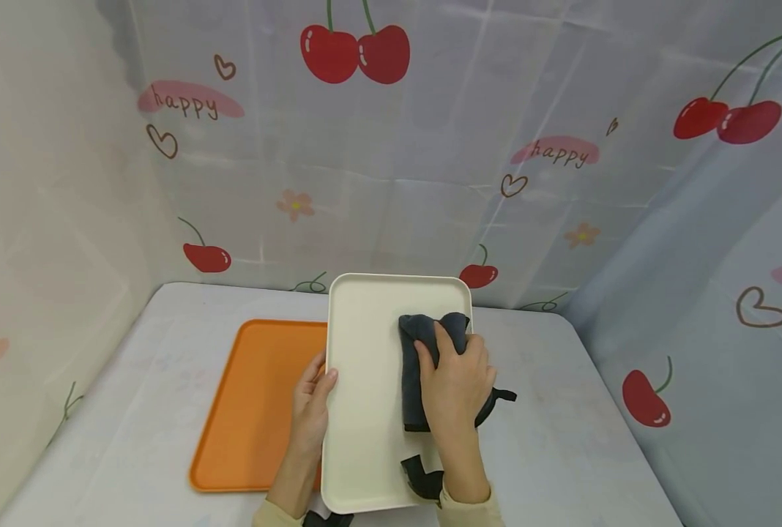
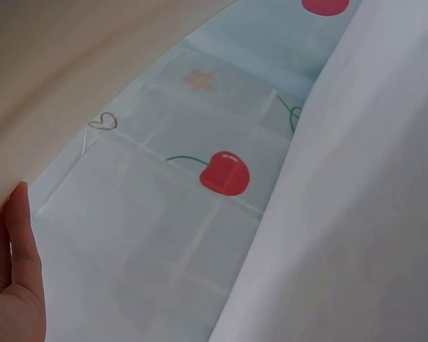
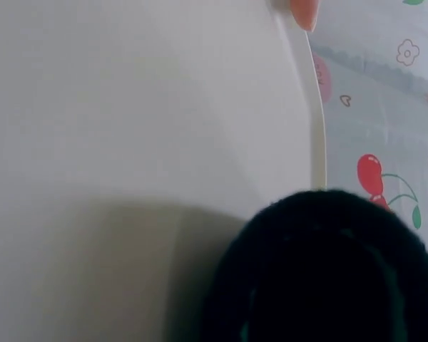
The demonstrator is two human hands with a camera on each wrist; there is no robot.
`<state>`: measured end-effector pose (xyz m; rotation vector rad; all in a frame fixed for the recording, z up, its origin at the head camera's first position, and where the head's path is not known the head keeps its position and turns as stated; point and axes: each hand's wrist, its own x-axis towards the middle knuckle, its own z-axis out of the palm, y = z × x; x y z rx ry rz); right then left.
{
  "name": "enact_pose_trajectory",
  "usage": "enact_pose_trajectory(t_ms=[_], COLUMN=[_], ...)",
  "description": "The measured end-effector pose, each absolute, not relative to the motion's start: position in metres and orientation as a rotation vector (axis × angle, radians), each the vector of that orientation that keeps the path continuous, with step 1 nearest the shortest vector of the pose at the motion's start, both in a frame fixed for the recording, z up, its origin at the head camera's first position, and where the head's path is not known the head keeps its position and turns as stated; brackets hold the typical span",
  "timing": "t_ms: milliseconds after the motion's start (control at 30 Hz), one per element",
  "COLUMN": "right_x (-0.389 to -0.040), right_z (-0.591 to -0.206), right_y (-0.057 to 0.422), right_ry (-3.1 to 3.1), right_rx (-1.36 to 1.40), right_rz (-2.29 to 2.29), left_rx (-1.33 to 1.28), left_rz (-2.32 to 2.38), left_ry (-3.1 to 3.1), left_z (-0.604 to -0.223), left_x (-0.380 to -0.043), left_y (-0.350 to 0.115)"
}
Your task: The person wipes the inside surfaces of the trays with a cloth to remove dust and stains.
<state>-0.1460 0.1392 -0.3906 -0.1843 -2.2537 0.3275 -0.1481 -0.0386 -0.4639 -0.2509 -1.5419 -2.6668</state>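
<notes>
Held up above the table is a cream rectangular tray point(image 1: 371, 351), its inner face toward the head camera. My left hand point(image 1: 310, 410) grips its left edge, thumb at the rim and fingers behind. In the left wrist view, fingers point(image 2: 23, 242) of that hand meet the tray's underside point(image 2: 71, 78). A folded dark grey cloth point(image 1: 412, 380) with black edging lies against the tray's right half. My right hand point(image 1: 457, 380) grips the cloth and holds it on the tray surface. The dark cloth point(image 3: 321, 214) fills the bottom right of the right wrist view.
An orange tray point(image 1: 252, 410) lies flat on the white-covered table point(image 1: 556, 439), left of the cream tray and partly hidden by it. White curtains point(image 1: 391, 146) printed with cherries, hearts and flowers enclose the table at the back and sides.
</notes>
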Motion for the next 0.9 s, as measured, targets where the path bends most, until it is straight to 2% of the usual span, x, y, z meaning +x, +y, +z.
enact_pose_trajectory(t_ms=[467, 900], right_x=[-0.142, -0.138], right_z=[-0.387, -0.393], right_y=[0.095, 0.077], right_ry=[-2.273, -2.275], right_rx=[-0.029, 0.119], right_rz=[0.295, 0.294], left_rx=[-0.189, -0.236], left_rz=[-2.669, -2.696], left_ry=[-1.579, -1.508], left_z=[-0.461, -0.462], left_x=[-0.146, -0.146], left_y=[-0.035, -0.032])
